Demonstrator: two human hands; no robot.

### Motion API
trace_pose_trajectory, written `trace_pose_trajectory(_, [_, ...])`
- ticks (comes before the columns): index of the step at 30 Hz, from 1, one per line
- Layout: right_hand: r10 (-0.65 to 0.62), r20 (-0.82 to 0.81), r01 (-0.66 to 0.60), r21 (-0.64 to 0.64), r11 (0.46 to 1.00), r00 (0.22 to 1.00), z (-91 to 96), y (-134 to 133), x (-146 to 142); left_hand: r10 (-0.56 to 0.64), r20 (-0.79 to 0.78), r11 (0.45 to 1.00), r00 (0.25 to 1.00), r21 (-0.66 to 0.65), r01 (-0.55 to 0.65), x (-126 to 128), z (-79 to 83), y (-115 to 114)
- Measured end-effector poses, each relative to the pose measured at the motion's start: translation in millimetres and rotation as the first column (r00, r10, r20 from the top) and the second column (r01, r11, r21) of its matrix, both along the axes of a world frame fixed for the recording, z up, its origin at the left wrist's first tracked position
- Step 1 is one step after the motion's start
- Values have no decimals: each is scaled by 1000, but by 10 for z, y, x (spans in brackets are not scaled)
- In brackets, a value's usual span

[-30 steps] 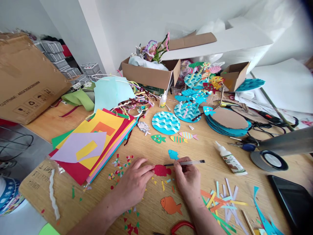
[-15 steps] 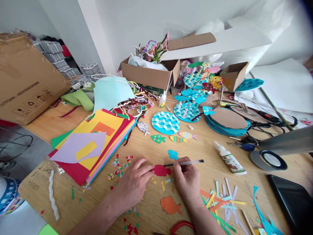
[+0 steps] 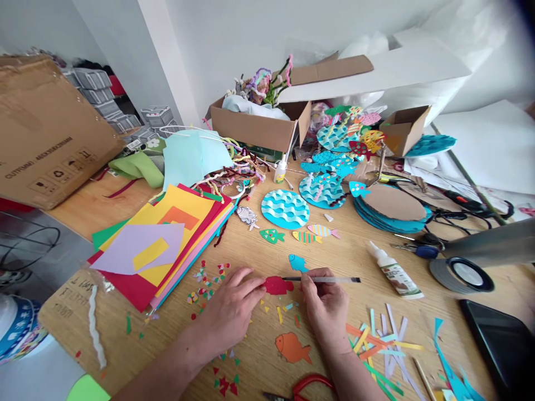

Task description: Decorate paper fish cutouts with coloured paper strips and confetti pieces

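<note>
My left hand (image 3: 233, 305) holds a red paper fish (image 3: 278, 286) at its left end, fingertips pressing it to the table. My right hand (image 3: 326, 305) grips a slim pen (image 3: 337, 279) with a translucent barrel, lying nearly level. Its dark tip reaches the upper right part of the red fish. Just above the pen lies a blue paper fish (image 3: 298, 262). Below, between my forearms, is an orange paper fish (image 3: 292, 347). Tiny paper scraps (image 3: 280, 315) are scattered under the red fish.
Stacked coloured paper (image 3: 154, 245) lies left. A glue bottle (image 3: 395, 271), paper strips (image 3: 388, 348), a tape roll (image 3: 461, 275) and a black device (image 3: 497, 345) are on the right. Red-handled scissors (image 3: 307, 384) sit at the near edge. Wavy blue discs (image 3: 285, 209) and a cardboard box (image 3: 254, 127) stand behind.
The pen has swung to lie a little flatter, its back end moving right. The right hand shifts slightly right. More of the scissors shows as the view moves slightly.
</note>
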State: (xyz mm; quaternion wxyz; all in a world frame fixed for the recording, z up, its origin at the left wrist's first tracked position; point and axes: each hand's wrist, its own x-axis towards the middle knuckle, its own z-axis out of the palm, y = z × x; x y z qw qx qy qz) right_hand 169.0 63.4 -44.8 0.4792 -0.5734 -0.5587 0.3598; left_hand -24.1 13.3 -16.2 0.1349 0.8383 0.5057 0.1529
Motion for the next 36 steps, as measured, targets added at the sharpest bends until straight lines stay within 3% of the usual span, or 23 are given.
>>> trace_pose_trajectory(5, [151,-96,-159,-79,984,984,9,-14,-11,18,-29,1000,999,-22,-19,17,51,6])
trace_pose_trajectory(9, [214,-81,-221,-95,971,973,-12,-3,-19,11,-48,999,999,-33,-13,21,70,8])
trace_pose_trajectory(20, [289,-54,-294,-111,949,956,0,-7,-28,-10,-14,1000,1000,16,10,15,43,1])
trace_pose_trajectory(36, [297,-1,-296,-111,949,955,2,-9,-28,-6,-24,999,1000,-40,5,24,42,-2])
